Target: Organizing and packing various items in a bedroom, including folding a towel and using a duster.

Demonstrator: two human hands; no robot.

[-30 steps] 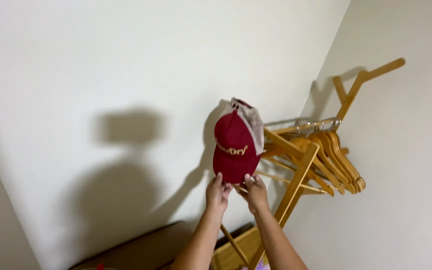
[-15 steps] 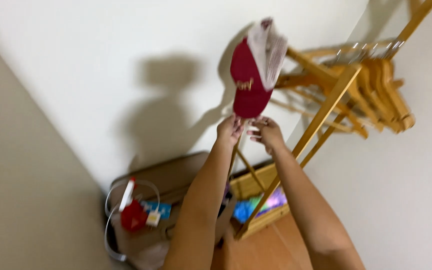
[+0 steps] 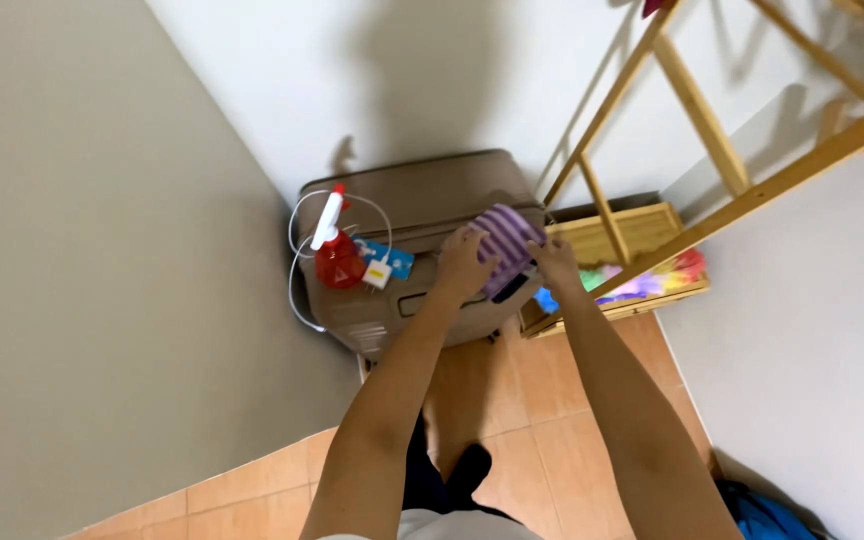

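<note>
Nearest, at the bottom of the frame, are the person's dark-clad legs and the orange floor tiles point(image 3: 512, 400), with a scrap of blue fabric point(image 3: 767, 515) in the lower right corner. From there two bare forearms rise toward the middle of the picture.

The left hand point(image 3: 462, 265) and right hand point(image 3: 557, 265) meet on a purple striped cloth item point(image 3: 505, 245), which sits at centre frame on the near edge of the brown suitcase point(image 3: 422, 200). The left fingers curl over its left side and the right fingers close on its right edge, so both hands are grasping it, one to a side, probably because soft fabric sags if taken at one point. What kind of garment it is I cannot tell.

The suitcase lies flat against the wall, which makes its lid a handy surface for small things. Left of the hands on that lid stand a red spray bottle point(image 3: 334, 250) with a white trigger head, a blue packet point(image 3: 388, 258) just beside it, and a white cable point(image 3: 297, 270) looping round them and off the edge.

Right of the suitcase a low wooden tray point(image 3: 617, 232) forms the foot of a wooden rack point(image 3: 692, 110), with brightly coloured things point(image 3: 642, 282) stored below. The rack's slanted poles climb to the upper right.
</note>
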